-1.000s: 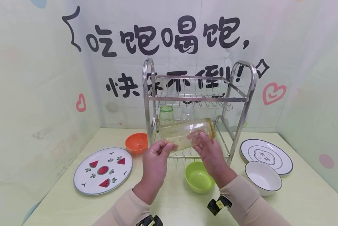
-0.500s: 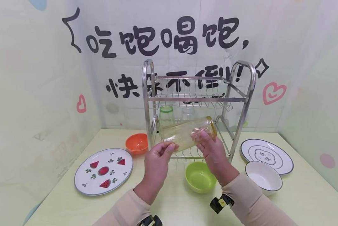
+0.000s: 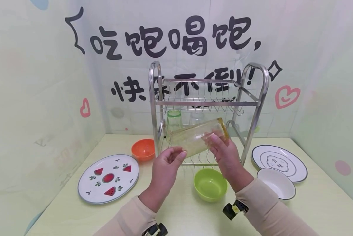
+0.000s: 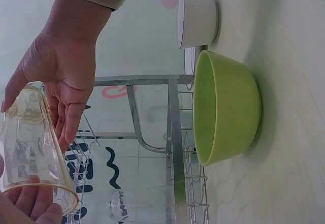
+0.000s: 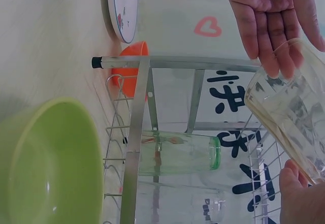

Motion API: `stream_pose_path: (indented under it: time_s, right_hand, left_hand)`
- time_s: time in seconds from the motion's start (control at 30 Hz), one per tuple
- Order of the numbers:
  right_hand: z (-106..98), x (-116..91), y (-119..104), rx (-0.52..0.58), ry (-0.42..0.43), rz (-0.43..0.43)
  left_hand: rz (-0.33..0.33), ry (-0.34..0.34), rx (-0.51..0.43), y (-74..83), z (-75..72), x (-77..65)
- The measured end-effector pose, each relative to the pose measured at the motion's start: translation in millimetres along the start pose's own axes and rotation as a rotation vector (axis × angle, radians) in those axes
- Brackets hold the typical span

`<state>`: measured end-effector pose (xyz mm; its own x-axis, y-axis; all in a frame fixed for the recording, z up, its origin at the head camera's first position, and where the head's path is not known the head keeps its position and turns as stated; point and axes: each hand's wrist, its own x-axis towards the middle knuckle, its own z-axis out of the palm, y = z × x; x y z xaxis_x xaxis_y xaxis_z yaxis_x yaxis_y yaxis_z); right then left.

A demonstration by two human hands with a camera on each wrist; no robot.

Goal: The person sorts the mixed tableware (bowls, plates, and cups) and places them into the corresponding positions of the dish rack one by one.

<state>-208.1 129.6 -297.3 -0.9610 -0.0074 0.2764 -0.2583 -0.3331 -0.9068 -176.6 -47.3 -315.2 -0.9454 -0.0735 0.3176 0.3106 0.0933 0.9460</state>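
A clear yellow-tinted drinking glass (image 3: 191, 137) is held in the air, tilted on its side, in front of the dish rack (image 3: 207, 104). My left hand (image 3: 164, 165) pinches its open rim at the left, lower end. Around the thick amber base end, which points up and right, my right hand (image 3: 228, 159) grips with thumb and fingers. In the right wrist view, the left fingertips (image 5: 277, 71) show against the glass's rim. Behind the held glass, a green-tinted glass (image 3: 174, 119) and a clear glass (image 3: 196, 118) stand upside down on the rack's lower tier.
A green bowl (image 3: 210, 186) sits below the hands, before the rack. At left are a watermelon-patterned plate (image 3: 91, 186) and an orange bowl (image 3: 143, 150). A white bowl (image 3: 278, 185) and a white dark-rimmed plate (image 3: 294, 172) lie at right.
The right hand has moved slightly right and up, raising the glass's base end, so the glass tilts more. The left hand has shifted a little right, still at the rim.
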Motion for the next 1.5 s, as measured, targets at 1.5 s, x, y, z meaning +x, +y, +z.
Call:
stream_pose_path:
  time_s: [1.5]
  right_hand:
    - [-32, 8, -18, -0.424, 0.049, -0.009]
  left_hand:
    - [-0.043, 0.194, 0.107, 1.5, -48.8, 45.7]
